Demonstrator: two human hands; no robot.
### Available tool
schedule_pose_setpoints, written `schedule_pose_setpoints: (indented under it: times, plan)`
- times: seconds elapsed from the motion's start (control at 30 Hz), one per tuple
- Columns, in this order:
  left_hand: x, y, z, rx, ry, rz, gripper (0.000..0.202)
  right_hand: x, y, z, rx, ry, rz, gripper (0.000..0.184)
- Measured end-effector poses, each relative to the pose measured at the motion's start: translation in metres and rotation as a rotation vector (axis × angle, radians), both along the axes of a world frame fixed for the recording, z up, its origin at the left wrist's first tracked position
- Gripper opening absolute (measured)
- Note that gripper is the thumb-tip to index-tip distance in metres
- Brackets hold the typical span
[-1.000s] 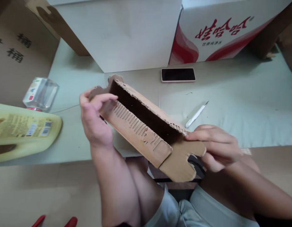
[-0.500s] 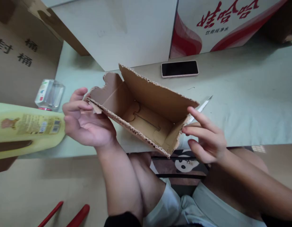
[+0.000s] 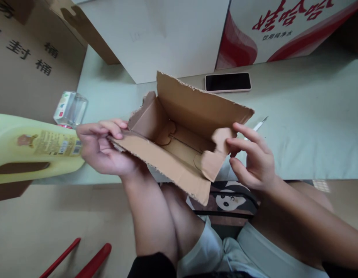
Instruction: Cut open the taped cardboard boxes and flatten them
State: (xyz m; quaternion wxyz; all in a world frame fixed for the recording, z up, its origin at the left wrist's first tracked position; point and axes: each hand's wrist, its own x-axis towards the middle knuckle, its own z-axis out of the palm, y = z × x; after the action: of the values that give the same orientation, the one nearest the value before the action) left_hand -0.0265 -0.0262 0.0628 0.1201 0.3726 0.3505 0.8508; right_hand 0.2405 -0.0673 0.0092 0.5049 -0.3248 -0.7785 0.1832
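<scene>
A small open cardboard box (image 3: 181, 148) with rough-cut edges is held tilted over the front of the table, its inside facing me. My left hand (image 3: 105, 148) grips its left front corner, fingers on top of the near flap and the thumb below. At the right end, my right hand (image 3: 252, 158) has its fingertips on a notched end flap (image 3: 216, 154) that leans inward. Just behind the right fingers lies a slim white tool (image 3: 258, 125) with a pointed dark tip; the hand hides part of it.
A phone (image 3: 228, 82) lies behind the box, before a large white carton (image 3: 167, 38) and a red-and-white carton (image 3: 271, 34). To the left stand a clear bottle (image 3: 71, 109), a yellow jug (image 3: 36, 148) and a brown carton (image 3: 31, 77). A panda-print bag (image 3: 231, 202) sits below the table edge.
The box's near flap and right end flap have folded over into view. My left fingers have moved onto the near flap. The whole view has shifted slightly.
</scene>
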Motion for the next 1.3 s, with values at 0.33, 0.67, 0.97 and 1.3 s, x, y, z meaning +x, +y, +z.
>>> schedule_pose_setpoints:
  times: [0.33,0.67,0.97,1.3]
  plan:
    - [-0.001,0.005,-0.020,-0.128,0.245,0.071,0.040,0.000,0.001,-0.011,0.043,-0.017,-0.072,0.052]
    - [-0.003,0.004,-0.031,-0.175,0.265,-0.011,0.040,0.000,0.003,-0.007,-0.037,0.003,0.111,0.060]
    - [-0.012,0.001,-0.043,-0.332,0.421,0.001,0.029,-0.003,0.004,-0.010,0.012,-0.042,0.041,0.054]
    - [-0.015,0.000,-0.043,-0.430,0.619,0.049,0.014,-0.006,0.005,-0.016,0.060,-0.095,-0.027,0.054]
